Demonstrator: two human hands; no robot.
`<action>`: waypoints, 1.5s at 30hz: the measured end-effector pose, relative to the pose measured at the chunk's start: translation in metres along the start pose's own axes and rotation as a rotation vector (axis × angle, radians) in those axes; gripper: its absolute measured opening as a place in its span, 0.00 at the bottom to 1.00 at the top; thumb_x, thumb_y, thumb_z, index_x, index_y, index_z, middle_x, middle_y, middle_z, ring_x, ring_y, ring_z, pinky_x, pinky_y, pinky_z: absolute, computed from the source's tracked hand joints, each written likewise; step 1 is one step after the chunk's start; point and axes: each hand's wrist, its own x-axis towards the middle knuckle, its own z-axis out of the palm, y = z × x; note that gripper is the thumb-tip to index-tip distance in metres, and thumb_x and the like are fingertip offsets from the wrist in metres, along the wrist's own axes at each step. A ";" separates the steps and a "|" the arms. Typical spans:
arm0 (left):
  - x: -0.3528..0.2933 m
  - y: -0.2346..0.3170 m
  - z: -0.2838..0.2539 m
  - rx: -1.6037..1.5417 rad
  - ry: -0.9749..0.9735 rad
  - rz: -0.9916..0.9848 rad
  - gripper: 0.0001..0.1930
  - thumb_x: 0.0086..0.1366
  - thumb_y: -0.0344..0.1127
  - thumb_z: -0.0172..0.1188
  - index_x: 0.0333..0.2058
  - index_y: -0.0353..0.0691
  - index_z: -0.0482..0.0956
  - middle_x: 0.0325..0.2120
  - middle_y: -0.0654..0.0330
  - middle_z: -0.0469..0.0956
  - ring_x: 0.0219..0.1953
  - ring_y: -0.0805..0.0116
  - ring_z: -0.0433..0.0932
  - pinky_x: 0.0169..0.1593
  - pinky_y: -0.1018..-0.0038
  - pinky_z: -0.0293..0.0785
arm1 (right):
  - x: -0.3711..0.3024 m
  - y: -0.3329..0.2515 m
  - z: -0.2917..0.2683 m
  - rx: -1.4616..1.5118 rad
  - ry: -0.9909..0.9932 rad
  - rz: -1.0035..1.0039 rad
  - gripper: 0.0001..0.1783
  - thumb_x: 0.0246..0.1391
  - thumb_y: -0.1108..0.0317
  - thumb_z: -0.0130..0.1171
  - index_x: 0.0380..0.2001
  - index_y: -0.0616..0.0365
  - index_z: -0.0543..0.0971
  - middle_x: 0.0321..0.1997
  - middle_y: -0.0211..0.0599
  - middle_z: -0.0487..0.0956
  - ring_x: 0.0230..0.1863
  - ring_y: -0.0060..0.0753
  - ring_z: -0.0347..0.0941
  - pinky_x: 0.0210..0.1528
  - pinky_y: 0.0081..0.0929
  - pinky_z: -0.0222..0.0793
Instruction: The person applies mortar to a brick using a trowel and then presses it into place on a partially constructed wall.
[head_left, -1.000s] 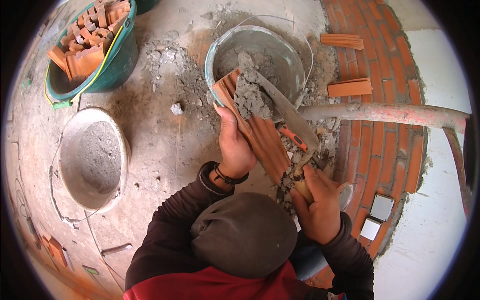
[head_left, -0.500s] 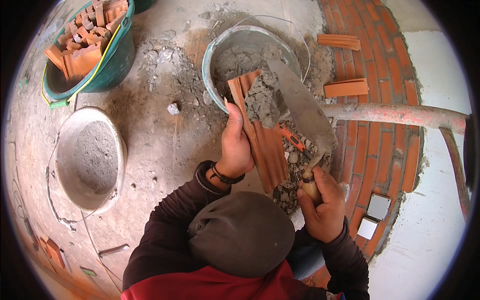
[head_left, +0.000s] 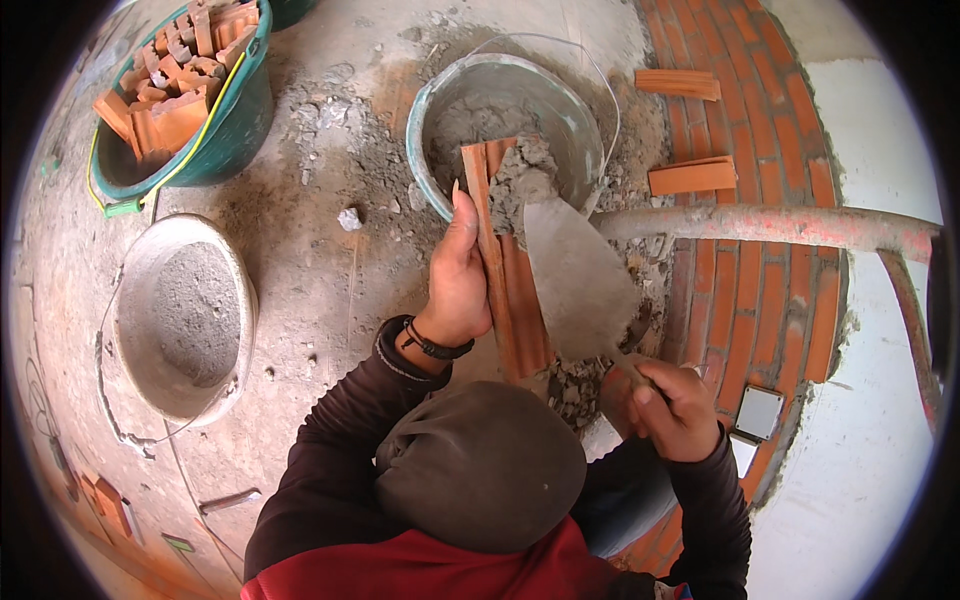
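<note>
My left hand (head_left: 458,268) grips a grooved orange clay brick (head_left: 517,300), thumb along its edge, and holds it tilted over the near side of a mortar bucket (head_left: 425,110). A lump of wet grey mortar (head_left: 524,178) sits on the brick's far end. My right hand (head_left: 678,408) is closed round the handle of a trowel (head_left: 580,285). The broad metal blade lies beside the brick, its tip close to the mortar. More grey mortar shows inside the bucket, partly hidden by the brick.
At far left stands a green tub (head_left: 245,125) of broken bricks; nearer is a pale bucket (head_left: 238,300) with grey powder. A metal bar (head_left: 780,227) crosses a brick wall (head_left: 745,330) at right. Two loose brick pieces lie by it, and rubble (head_left: 575,390) lies under the trowel.
My right hand has moved right and slightly nearer, drawing the trowel blade back from the mortar and turning its face. The brick has shifted slightly left and stands steeper in my left hand.
</note>
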 end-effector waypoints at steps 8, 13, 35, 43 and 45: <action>0.002 0.002 0.000 -0.148 -0.019 0.069 0.31 0.75 0.59 0.37 0.63 0.40 0.63 0.55 0.57 0.72 0.55 0.62 0.73 0.59 0.63 0.69 | -0.003 -0.018 0.001 -0.018 -0.131 0.233 0.12 0.66 0.67 0.53 0.29 0.62 0.73 0.18 0.28 0.70 0.17 0.18 0.66 0.21 0.20 0.61; 0.001 0.003 0.002 -0.126 0.036 0.085 0.31 0.75 0.59 0.35 0.64 0.40 0.62 0.56 0.58 0.72 0.55 0.63 0.72 0.59 0.64 0.69 | -0.008 -0.026 -0.016 -0.072 -0.005 0.009 0.09 0.65 0.68 0.52 0.35 0.63 0.75 0.19 0.35 0.71 0.17 0.27 0.68 0.23 0.25 0.64; -0.005 -0.007 -0.008 -0.086 0.162 0.173 0.31 0.74 0.60 0.37 0.62 0.40 0.64 0.52 0.56 0.73 0.54 0.62 0.73 0.58 0.63 0.70 | 0.016 -0.057 -0.030 -0.662 -0.165 -0.032 0.09 0.59 0.67 0.58 0.36 0.63 0.75 0.22 0.50 0.73 0.27 0.57 0.74 0.29 0.42 0.67; -0.022 0.021 -0.038 -0.129 0.235 0.308 0.29 0.76 0.55 0.36 0.66 0.44 0.58 0.56 0.55 0.71 0.54 0.56 0.73 0.58 0.58 0.70 | 0.088 -0.054 -0.065 -1.198 0.239 -0.197 0.17 0.51 0.70 0.63 0.45 0.59 0.75 0.27 0.50 0.78 0.33 0.54 0.77 0.34 0.46 0.70; -0.022 0.015 -0.046 -0.178 0.175 0.258 0.28 0.76 0.54 0.36 0.66 0.43 0.58 0.57 0.54 0.70 0.56 0.56 0.72 0.59 0.57 0.69 | 0.121 -0.054 -0.069 -1.367 0.198 -0.261 0.19 0.52 0.71 0.60 0.49 0.56 0.75 0.29 0.48 0.80 0.34 0.52 0.78 0.36 0.46 0.72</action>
